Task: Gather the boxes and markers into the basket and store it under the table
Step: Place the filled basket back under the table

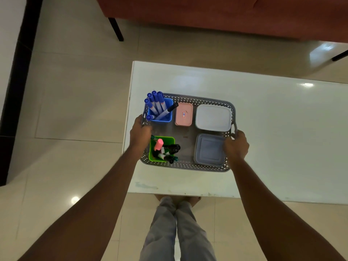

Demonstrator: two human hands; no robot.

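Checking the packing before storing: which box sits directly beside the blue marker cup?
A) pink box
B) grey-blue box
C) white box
A: the pink box stands right next to the blue marker cup in the basket.

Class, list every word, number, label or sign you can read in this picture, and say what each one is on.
Sticker on the pink box: red and blue print, too small to read.
Bands on the blue markers: some print, too blurred to read.
White box, grey-blue box, basket: no writing shows.
Nothing here is clear enough to quote.
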